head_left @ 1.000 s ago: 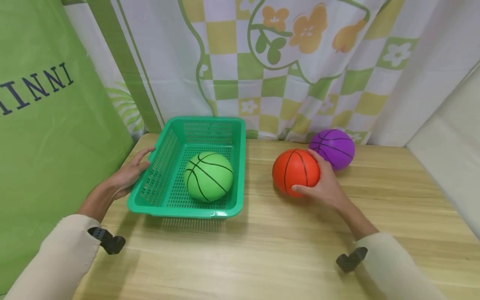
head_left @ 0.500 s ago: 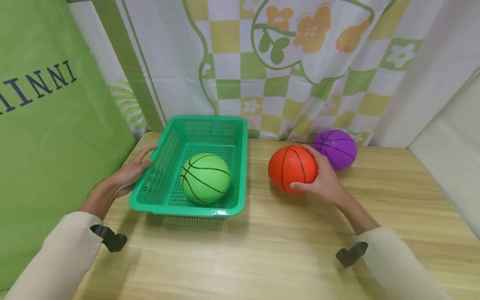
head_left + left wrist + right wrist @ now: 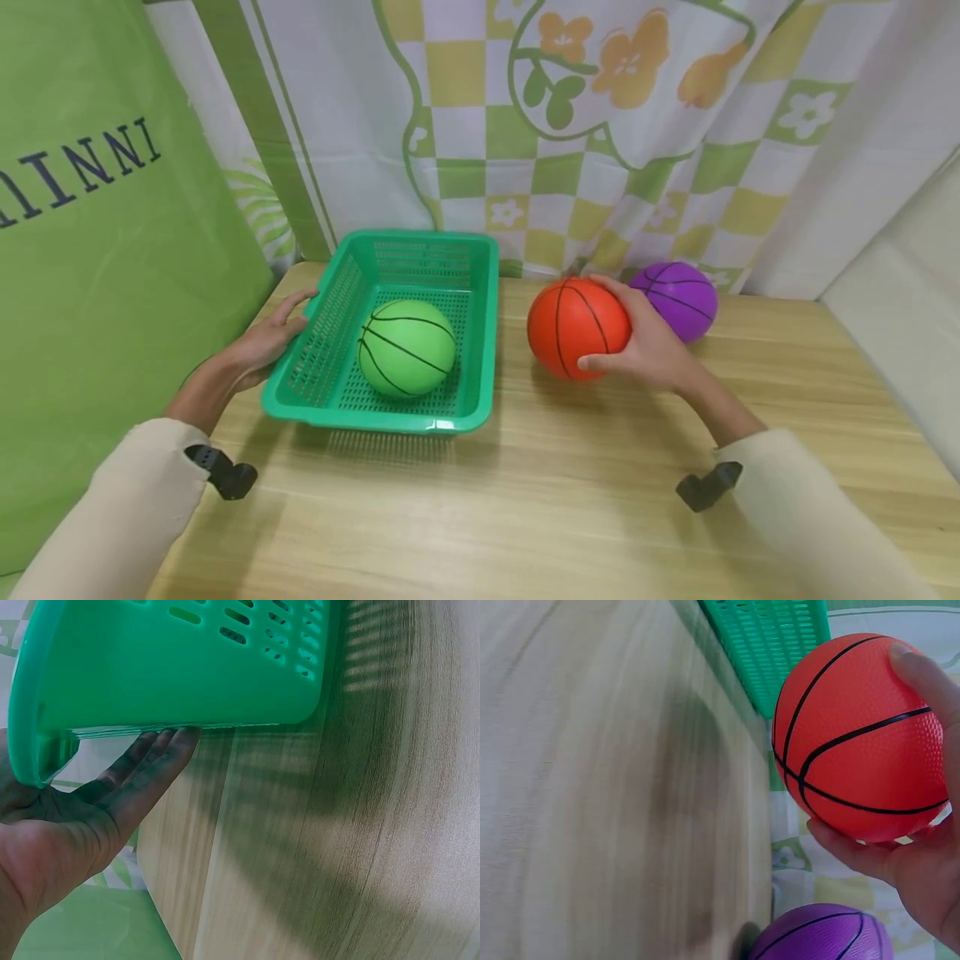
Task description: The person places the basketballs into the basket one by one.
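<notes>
My right hand [image 3: 648, 337] holds a red ball [image 3: 573, 329] with black basketball lines, its thumb and fingers spread round the right side. In the right wrist view the red ball [image 3: 855, 742] hangs a little above the table. Just behind that hand rests a purple ball [image 3: 678, 300] of the same kind. To the left stands a green plastic basket [image 3: 491, 333] with slotted walls and a light green ball [image 3: 407, 348] inside. My left hand [image 3: 266, 342] touches the basket's left rim; the left wrist view has its straight fingers [image 3: 161, 765] along the outer wall.
The wooden table [image 3: 570, 500] carries everything. A patterned curtain [image 3: 495, 125] hangs along its back edge. On the left is a green fabric panel [image 3: 97, 292] with dark letters, on the right a pale wall [image 3: 900, 242].
My right hand has raised the red ball and carried it slightly left, away from the purple ball. The left hand stays at the basket rim. The light green ball has rolled slightly inside the basket.
</notes>
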